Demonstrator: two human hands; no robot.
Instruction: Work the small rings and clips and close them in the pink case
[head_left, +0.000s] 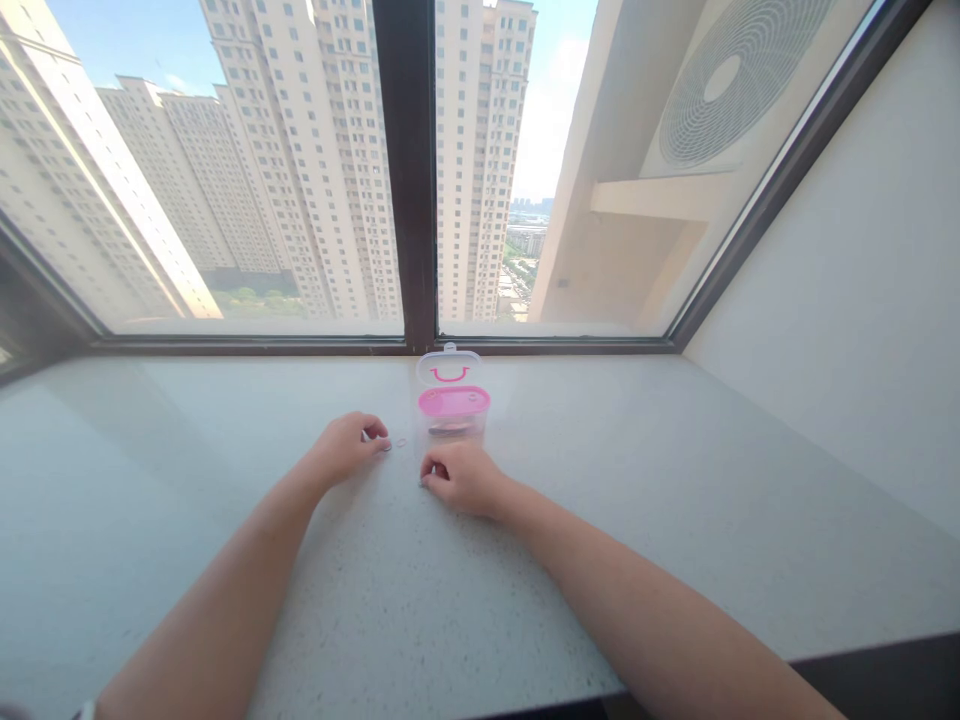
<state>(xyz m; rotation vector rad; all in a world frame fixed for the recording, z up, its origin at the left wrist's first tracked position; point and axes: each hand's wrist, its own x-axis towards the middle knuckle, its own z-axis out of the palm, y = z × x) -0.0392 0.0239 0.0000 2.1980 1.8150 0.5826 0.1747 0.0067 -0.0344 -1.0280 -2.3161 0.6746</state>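
My left hand (349, 446) is closed in a pinch low over the pale sill, with a small item at its fingertips too tiny to name. Just right of those fingertips lies a small thin ring-like piece (401, 443). My right hand (466, 480) also pinches, its thumb and forefinger meeting near the surface on something small and greyish that I cannot make out. Behind it stands a clear plastic box (482, 432) with a pink rim (454, 402). Its clear lid (450, 368), marked with a pink handle shape, is flipped up at the back. Something dark shows inside the box.
The speckled white sill (360, 620) spreads beneath both arms. A dark window frame (417, 200) rises behind the box, with tall buildings beyond the glass. At the right is a white wall (847, 330); a dark edge (885, 670) runs along the sill's near right side.
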